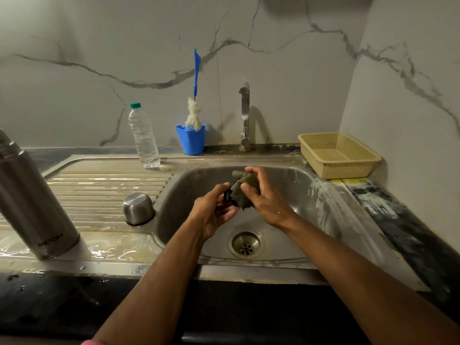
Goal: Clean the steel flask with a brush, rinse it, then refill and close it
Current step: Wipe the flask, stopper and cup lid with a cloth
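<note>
Over the sink basin (293,185), the right hand (263,197) is gripping a crumpled green scrub pad (245,189), fingers curled round it, and working it against a small black piece, probably the flask's stopper (227,196), which the left hand (214,212) is pinching just beside it. To do this well, I'd say the left hand should be turning the piece slowly while the pad is pushing into its grooves, both staying low over the drain (246,245) below the hands. Well off to the left of the left hand, the steel flask (32,205) is standing open on the wet drainboard (104,185); lettering near its base looks like "MILTON", though it's blurred. Its steel cup lid (138,207) is sitting upside down between flask and hands. Beyond the hands, the bottle brush (195,105) is waiting in a blue holder (191,141), beside a water bottle (143,138) whose label I cannot see.
</note>
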